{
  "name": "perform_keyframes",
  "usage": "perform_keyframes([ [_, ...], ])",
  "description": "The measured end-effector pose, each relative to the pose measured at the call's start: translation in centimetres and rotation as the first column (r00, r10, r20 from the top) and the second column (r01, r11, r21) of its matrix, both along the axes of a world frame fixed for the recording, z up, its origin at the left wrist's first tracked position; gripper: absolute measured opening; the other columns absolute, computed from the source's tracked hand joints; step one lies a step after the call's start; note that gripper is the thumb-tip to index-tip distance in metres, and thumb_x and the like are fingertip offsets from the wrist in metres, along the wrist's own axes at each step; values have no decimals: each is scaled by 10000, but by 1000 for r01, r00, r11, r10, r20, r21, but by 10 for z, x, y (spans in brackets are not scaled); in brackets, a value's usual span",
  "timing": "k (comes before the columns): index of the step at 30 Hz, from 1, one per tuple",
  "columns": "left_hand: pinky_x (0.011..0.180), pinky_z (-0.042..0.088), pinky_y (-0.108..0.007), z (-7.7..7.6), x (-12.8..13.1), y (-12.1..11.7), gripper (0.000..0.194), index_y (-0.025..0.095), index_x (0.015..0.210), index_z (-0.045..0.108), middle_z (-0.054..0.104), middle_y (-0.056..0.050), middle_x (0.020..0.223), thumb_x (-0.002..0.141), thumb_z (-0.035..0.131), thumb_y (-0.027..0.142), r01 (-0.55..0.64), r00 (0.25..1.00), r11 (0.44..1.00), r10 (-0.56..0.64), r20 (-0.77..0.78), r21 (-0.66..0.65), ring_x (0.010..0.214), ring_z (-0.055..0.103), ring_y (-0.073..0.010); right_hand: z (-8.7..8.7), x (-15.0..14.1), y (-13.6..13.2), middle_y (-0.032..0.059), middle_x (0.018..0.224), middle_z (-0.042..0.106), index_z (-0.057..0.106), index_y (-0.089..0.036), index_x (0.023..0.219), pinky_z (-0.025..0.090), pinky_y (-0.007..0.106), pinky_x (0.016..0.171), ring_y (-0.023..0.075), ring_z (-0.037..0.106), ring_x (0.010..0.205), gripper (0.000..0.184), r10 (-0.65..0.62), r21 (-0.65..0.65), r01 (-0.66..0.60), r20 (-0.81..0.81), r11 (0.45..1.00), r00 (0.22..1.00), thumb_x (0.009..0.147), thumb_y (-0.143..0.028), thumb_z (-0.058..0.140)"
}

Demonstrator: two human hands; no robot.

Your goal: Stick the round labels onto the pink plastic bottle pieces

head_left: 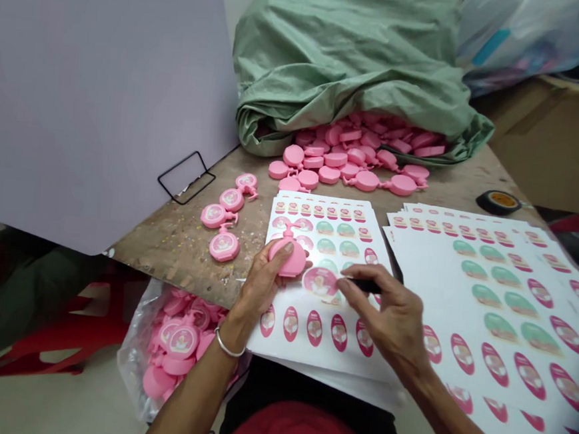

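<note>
My left hand [263, 278] is closed on a round pink plastic case [289, 257], thumb on its plain face and a small hooked tab at its top. In my right hand [385, 305], the finger and thumb pinch the edge of a round pink and white sticker [319, 281]. That sticker is just right of the case, apart from it. A short black object [364, 285] is also in the right hand, its kind partly hidden by the fingers. Beneath both hands lies a printed sticker sheet [279, 348] with pink and green labels.
Loose pink cases [334, 159] spill from a green cloth sack [352, 55] at the back. Several labelled cases [224, 247] lie left. Below the table edge hangs a plastic bag [132, 338] of cases. More sheets [425, 281] and a black tape roll [498, 202] are right.
</note>
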State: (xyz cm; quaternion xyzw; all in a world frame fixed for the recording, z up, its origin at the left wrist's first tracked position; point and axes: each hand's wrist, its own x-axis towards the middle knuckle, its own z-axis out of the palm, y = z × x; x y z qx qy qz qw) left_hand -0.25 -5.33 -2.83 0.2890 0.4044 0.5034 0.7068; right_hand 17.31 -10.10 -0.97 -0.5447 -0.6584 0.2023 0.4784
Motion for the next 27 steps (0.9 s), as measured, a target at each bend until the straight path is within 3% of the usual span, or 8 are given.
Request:
perform_keyframes([
  [4,652,594,-274,17,3,-9,377,162,1090,643,685,-88,1029,844,624,447,25,999,1000,-24,43,-19,865,665,-187,20,1,11,10,770,646,709,-229,976,439,318,679,153,540,717,137,52,55,-54,44,997,998,857,-256,648],
  [9,718,611,-335,29,7,-17,434,144,1127,651,683,-117,1103,919,485,487,63,995,993,-54,87,-101,947,665,-222,23,-6,18,20,695,616,725,-191,973,419,338,672,159,512,686,151,74,112,-88,123,990,990,851,-248,656],
  [17,739,611,-342,32,8,-20,445,149,1142,654,701,-118,1062,945,432,481,118,989,988,-108,99,-96,935,684,-223,23,-7,18,36,709,644,729,-173,966,435,334,657,162,521,679,152,117,70,-126,125,990,985,847,-233,655],
  [27,731,617,-386,30,9,-20,466,152,1135,663,701,-130,1044,897,505,520,86,994,990,-77,83,-109,924,679,-248,24,-7,17,30,707,647,730,-225,961,442,333,643,165,527,679,144,104,58,-112,135,992,985,851,-269,649],
])
